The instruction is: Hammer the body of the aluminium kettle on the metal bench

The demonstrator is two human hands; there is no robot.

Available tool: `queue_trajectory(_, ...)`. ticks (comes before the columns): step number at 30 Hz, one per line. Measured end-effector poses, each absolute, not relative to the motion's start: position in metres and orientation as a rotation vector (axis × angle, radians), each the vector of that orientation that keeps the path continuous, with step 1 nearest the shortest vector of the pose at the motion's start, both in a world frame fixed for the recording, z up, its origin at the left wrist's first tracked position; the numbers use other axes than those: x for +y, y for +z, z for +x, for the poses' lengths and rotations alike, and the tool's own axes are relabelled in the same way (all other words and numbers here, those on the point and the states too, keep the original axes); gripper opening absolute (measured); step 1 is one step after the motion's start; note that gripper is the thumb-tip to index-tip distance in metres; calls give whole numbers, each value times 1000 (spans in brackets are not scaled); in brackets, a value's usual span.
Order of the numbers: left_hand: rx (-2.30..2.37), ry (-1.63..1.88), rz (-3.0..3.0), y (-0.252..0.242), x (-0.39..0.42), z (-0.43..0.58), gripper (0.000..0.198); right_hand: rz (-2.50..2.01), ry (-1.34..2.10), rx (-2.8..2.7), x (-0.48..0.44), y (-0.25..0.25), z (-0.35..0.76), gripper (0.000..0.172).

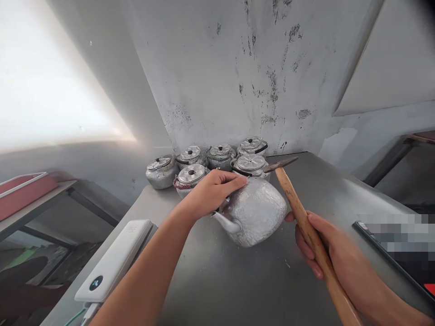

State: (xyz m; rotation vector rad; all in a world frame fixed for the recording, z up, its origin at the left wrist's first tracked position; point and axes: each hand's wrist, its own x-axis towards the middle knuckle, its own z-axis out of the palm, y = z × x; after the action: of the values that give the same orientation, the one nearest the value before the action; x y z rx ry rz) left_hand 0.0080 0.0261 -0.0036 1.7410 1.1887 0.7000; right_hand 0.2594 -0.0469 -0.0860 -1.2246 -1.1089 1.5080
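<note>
My left hand grips a dented silver metal teapot by its upper rim, fingers closed. The pot is tipped on its side, its spout pointing left toward my forearm. In my right hand is a hammer, held round its wooden handle. Its dark, narrow metal head lies just above the pot's upper right side; whether it touches the pot I cannot tell. Behind stand several similar lidded pots, among them one with a black knob and another with a dark handle.
A white power bank with a cable lies at the table's left edge. On the right is a phone, partly blurred out. The grey metal table meets a stained wall. A pink basket sits on a lower left surface.
</note>
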Motion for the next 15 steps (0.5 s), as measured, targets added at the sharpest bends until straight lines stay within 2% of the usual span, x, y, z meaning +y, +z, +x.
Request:
queue_trajectory(11, 1276, 588, 1754, -5, 37, -9, 53, -1207, 1360, -1309, -54, -90, 261, 36)
queue_trajectory(15, 1310, 592, 1776, -10, 44, -16, 53, -1089, 1447, -1354, -57, -88, 260, 31)
